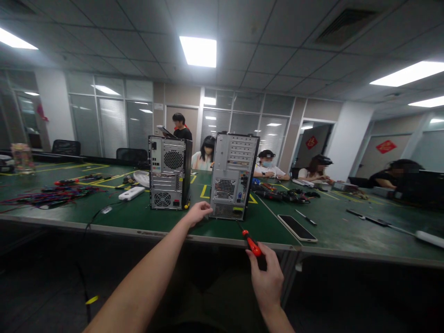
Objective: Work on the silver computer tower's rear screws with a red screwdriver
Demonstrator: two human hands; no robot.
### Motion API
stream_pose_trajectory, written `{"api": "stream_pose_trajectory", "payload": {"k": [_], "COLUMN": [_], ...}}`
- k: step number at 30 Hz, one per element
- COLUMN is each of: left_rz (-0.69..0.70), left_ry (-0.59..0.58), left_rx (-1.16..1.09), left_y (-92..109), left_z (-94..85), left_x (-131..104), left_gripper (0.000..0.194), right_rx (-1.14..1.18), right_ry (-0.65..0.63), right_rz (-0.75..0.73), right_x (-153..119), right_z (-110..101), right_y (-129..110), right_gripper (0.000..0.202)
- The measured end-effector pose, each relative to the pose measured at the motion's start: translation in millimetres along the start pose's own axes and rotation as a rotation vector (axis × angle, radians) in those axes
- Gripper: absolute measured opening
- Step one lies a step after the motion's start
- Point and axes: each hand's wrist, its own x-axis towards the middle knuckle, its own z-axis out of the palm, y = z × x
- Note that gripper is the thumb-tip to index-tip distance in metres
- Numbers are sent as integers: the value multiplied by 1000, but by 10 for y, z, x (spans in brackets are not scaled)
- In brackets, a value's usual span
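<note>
A computer tower [225, 157] stands upright on the green table, its metal back panel facing me. My left hand [198, 212] is at the panel's lower left edge, fingers stretched out toward it and fingertips appearing to touch the case. A screwdriver [251, 243] with a red and black handle is pinched by its end in my right hand [268, 270], just in front of the table edge. Its shaft points up toward the tower's bottom right corner; whether the tip touches anything is too small to tell. A second computer tower [168, 169] stands to the left, also with its back toward me.
Tangled cables [52, 196] and a white power bank-like block [132, 193] lie at left. On the right are a phone [296, 228], a pen-like tool [305, 217] and black cables [291, 195]. Several people sit or stand across the green table [194, 230].
</note>
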Motion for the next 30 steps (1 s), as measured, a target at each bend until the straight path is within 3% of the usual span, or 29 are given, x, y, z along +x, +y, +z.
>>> {"api": "stream_pose_trajectory", "payload": {"k": [7, 16, 24, 30], "left_rz": [4, 19, 2, 28], "left_ry": [3, 8, 14, -6], "left_rx": [-14, 15, 13, 11], "left_y": [-15, -54, -61, -11], "left_z": [-5, -26, -31, -12], "left_x": [-2, -4, -6, -23], "left_gripper": [38, 38, 40, 40], "right_rx": [6, 6, 24, -1], "right_ry": [-84, -24, -101, -22], "right_rz": [-98, 29, -73, 47], "right_x": [18, -7, 16, 5], "right_z": [-2, -23, -20, -30], "right_y": [-57, -58, -83, -53], "right_gripper": [40, 29, 37, 31]}}
